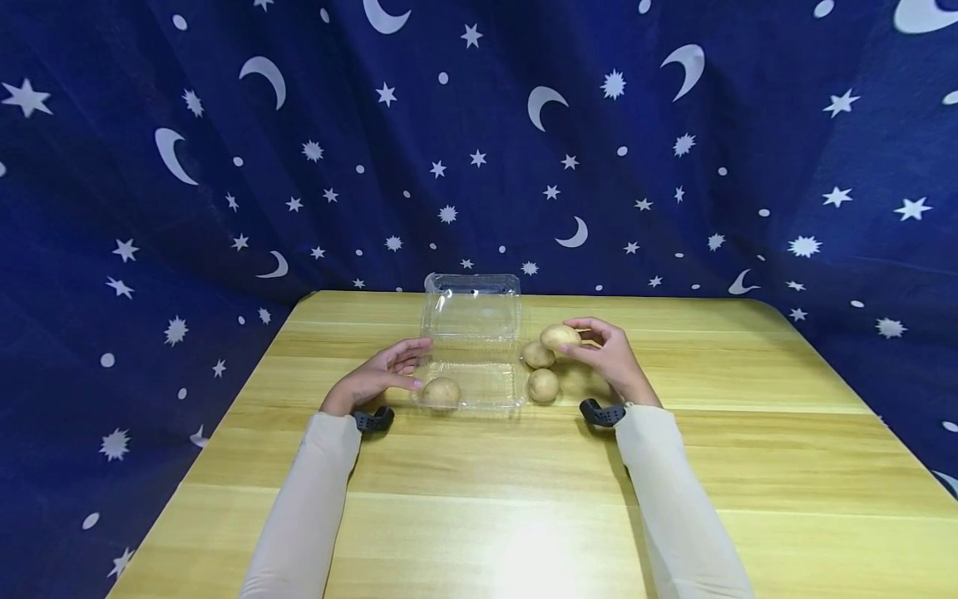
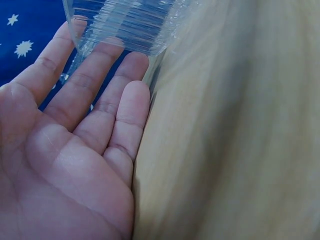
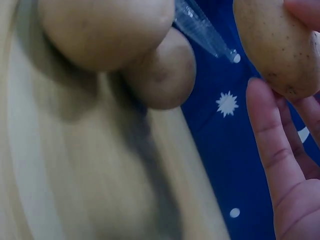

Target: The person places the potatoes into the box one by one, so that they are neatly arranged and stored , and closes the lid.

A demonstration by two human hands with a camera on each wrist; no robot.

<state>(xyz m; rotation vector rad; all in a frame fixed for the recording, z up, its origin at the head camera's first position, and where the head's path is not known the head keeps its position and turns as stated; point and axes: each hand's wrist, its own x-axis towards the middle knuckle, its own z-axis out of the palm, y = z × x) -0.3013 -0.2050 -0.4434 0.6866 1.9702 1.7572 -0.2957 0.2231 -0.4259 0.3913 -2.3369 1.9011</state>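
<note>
A clear plastic clamshell box [image 1: 486, 384] lies on the table with its lid [image 1: 473, 308] tipped back. One potato [image 1: 441, 393] sits in the box's front left corner. My left hand [image 1: 377, 377] is at the box's left side, fingers fairly straight; in the left wrist view the fingertips [image 2: 134, 65] meet the clear plastic. Between thumb and fingers, my right hand [image 1: 609, 358] pinches another potato [image 1: 559, 336], raised to the right of the box. Below it, two potatoes, a rear one [image 1: 536, 356] and a front one [image 1: 543, 386], rest beside the box's right edge.
The light wooden table [image 1: 464, 499] runs to a rear edge just behind the lid. A dark blue curtain [image 1: 494, 100] with moons and stars hangs behind and along the sides. Each wrist wears a black camera mount, left [image 1: 373, 419] and right [image 1: 601, 413].
</note>
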